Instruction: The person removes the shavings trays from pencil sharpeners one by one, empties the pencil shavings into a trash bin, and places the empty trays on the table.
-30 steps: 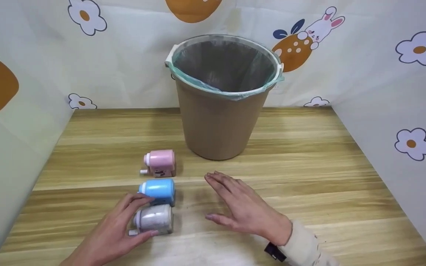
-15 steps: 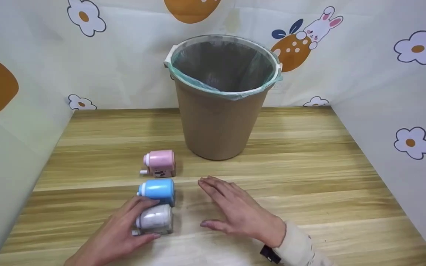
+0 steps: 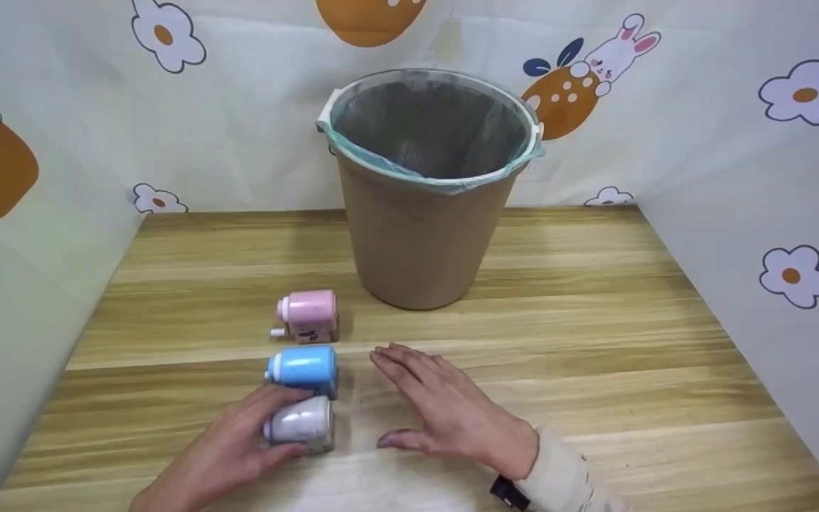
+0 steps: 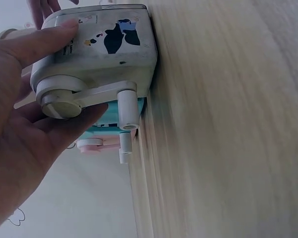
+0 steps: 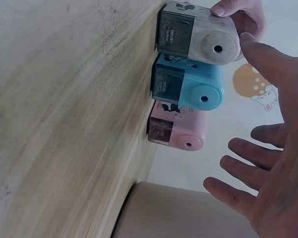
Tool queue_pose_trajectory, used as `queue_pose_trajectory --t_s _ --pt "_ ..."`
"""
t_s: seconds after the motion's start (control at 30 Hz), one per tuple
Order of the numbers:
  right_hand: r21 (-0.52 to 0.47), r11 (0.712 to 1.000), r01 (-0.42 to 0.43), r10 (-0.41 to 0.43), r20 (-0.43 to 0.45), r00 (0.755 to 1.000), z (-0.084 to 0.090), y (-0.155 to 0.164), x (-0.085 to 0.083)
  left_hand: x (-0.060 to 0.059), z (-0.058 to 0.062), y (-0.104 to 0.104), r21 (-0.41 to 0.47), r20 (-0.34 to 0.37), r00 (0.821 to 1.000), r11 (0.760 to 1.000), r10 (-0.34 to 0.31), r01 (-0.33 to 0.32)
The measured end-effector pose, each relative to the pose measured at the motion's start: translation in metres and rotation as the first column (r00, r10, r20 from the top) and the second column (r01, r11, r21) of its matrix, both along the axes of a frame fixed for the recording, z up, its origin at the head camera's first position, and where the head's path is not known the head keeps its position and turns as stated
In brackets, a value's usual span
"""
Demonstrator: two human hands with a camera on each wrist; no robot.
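Three crank pencil sharpeners stand in a row on the wooden table, front to back: white (image 3: 304, 421), blue (image 3: 306, 365) and pink (image 3: 313, 310). My left hand (image 3: 221, 448) holds the white pencil sharpener, thumb on the near side and fingers on the far side, by the blue one. In the left wrist view its thumb lies on the stickered side, and the crank handle (image 4: 127, 110) points toward the table. My right hand (image 3: 452, 419) is spread with fingers straight, to the right of the sharpeners and apart from them. The right wrist view shows their pencil holes facing it.
A brown bin (image 3: 420, 242) with a thin greenish liner stands at the back middle, behind and right of the pink sharpener. Patterned cloth walls (image 3: 239, 128) enclose the wooden table (image 3: 630, 355) at the back and both sides.
My left hand has moved slightly right and closed round the white pencil sharpener. My right hand has drifted left and a little nearer me, still spread. The sharpeners and bin have stayed put.
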State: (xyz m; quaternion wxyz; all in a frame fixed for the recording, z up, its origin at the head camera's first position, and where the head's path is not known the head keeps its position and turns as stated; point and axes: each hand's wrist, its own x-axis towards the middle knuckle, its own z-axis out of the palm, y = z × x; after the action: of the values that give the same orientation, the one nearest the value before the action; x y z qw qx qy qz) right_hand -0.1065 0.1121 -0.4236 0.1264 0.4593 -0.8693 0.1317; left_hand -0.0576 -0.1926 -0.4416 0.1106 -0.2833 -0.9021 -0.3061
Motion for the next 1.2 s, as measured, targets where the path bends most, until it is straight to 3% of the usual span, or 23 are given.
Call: queue_pose_trajectory --t_s 0.5,0.9,1.0,1.1,1.2 --pt "-0.008 1.0 -0.009 0.009 0.033 0.999 -0.001 -0.011 0.001 -0.005 0.015 0.001 0.03 -0.095 0.995 0.999 -0.025 0.028" --pt "-0.057 0.998 -0.03 0.035 0.089 0.995 -0.001 -0.021 0.003 -0.007 0.035 0.006 0.027 -0.011 1.0 0.999 -0.017 0.017" --pt "-0.063 0.998 -0.013 0.026 0.201 0.979 0.001 -0.023 0.005 -0.006 0.039 0.006 0.026 -0.008 1.0 1.0 -0.017 0.017" --pt "-0.07 0.997 0.031 -0.004 0.353 0.935 0.004 -0.026 0.007 -0.006 0.042 0.007 0.027 -0.015 1.0 0.999 -0.021 0.021" --pt "-0.08 0.995 0.059 -0.018 0.439 0.898 0.005 -0.029 0.008 -0.005 0.047 0.008 0.035 -0.029 0.999 0.999 -0.029 0.03"
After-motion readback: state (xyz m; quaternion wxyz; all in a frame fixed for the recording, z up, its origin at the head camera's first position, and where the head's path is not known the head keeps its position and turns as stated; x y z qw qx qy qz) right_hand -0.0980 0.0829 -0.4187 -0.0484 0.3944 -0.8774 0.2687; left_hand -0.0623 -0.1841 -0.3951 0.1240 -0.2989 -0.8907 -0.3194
